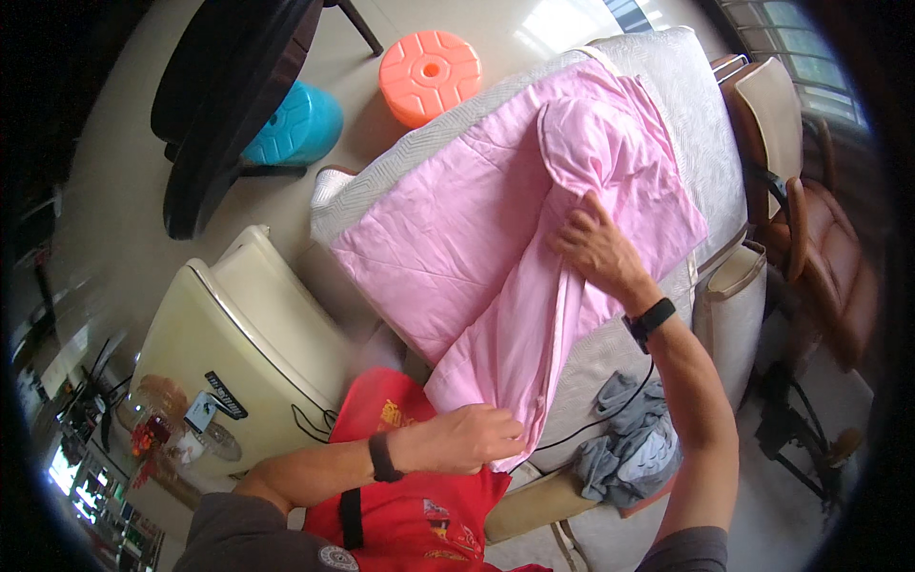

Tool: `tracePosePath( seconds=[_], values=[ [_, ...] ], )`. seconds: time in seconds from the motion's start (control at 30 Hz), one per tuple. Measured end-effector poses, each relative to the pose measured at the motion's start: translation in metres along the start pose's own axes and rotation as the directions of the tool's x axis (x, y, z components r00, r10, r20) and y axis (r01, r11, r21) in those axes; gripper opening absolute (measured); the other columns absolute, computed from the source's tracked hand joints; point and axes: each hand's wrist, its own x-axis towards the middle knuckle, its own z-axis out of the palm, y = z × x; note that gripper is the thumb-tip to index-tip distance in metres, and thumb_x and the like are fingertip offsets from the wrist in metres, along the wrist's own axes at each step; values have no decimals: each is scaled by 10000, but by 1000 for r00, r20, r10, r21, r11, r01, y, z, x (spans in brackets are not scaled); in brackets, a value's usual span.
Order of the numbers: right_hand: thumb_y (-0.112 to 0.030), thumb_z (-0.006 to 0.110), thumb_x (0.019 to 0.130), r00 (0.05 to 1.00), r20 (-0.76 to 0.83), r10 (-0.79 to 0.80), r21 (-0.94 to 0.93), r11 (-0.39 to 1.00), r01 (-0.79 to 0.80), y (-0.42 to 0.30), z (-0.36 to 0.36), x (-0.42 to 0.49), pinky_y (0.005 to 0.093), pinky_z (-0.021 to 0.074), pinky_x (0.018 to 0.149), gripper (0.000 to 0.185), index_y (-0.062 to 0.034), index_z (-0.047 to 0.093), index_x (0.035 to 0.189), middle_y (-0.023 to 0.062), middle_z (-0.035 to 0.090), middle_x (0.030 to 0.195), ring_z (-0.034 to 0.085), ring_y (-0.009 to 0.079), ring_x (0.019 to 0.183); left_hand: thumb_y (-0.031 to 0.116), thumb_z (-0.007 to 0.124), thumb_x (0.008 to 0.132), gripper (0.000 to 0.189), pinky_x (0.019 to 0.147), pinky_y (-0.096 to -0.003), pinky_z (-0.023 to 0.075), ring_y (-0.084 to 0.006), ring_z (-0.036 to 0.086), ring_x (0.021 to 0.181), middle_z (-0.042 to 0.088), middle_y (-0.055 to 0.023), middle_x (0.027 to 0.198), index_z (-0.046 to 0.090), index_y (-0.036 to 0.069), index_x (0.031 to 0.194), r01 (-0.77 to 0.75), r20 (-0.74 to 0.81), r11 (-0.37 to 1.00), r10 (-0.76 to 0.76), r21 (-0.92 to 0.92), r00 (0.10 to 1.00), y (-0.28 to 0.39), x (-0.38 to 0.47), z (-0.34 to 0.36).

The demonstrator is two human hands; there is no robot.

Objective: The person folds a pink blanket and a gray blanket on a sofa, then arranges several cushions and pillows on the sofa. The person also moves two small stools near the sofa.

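Note:
A pink quilt (436, 254) is spread over a bench seat with a pale quilted cover (704, 136). Part of the quilt is folded over on itself and forms a long strip with creases toward me. My left hand (465, 437) is closed on the near corner of that strip. Farther along the fold, my right hand (597, 243) lies on the bunched fabric with its fingers bent; whether it pinches the cloth I cannot tell. A dark band is on each wrist. Below the quilt's near end is the red apron (414, 515) that I wear.
Left of the quilt stands a cream cabinet (236, 357) with a glass jar and small items on it. Grey clothing (629, 436) and a black cable lie at the near right. An orange stool (430, 75), a teal stool (297, 129) and a brown chair (818, 264) stand around.

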Motion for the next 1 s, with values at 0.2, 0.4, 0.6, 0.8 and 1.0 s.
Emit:
tracePosePath(
  seconds=[0.2, 0.4, 0.6, 0.8, 1.0],
  values=[
    [-103, 621, 811, 930, -53, 364, -36, 930, -366, 24, -6, -72, 490, 228, 1191, 246, -159, 723, 1028, -15, 621, 1047, 533, 182, 1114, -2, 675, 606, 491, 754, -399, 505, -301, 604, 865, 613, -120, 1000, 628, -2, 1095, -57, -118, 987, 39, -149, 992, 13, 12, 14],
    [-123, 595, 809, 824, -16, 566, -138, 815, -563, -25, -33, -266, 561, 170, 1200, 187, -137, 734, 934, 52, 602, 1266, 426, 291, 1350, -52, 663, 602, 520, 796, -395, 514, -356, 612, 974, 615, -152, 1074, 623, 21, 1115, -108, 10, 897, 125, -429, 992, 42, 28, 83],
    [-167, 617, 782, 601, 54, 797, -83, 604, -793, -119, -63, -413, 562, 197, 1178, 111, -106, 658, 864, 90, 650, 1137, 496, 316, 1285, -46, 656, 647, 404, 755, -412, 489, -348, 597, 906, 564, -124, 946, 603, 48, 1037, -133, 36, 798, 190, -588, 981, 64, 42, 150],
    [-148, 593, 793, 440, -181, 880, -1, 447, -894, -82, -33, -414, 526, 328, 1078, 181, -115, 633, 967, 76, 645, 1015, 589, 308, 1066, 24, 717, 806, 342, 891, -325, 478, -243, 632, 1017, 646, -109, 1064, 631, 32, 1136, -11, -138, 682, -132, -731, 982, 29, 47, 128],
    [-37, 581, 763, 688, -322, 650, -21, 722, -692, 64, -32, -210, 463, 370, 1079, 196, -88, 638, 943, 107, 630, 922, 605, 314, 964, -20, 695, 828, 279, 938, -378, 483, -266, 633, 1046, 668, -129, 1117, 680, 19, 1104, 158, -521, 852, -440, -499, 731, -27, -8, 30]
  ],
)
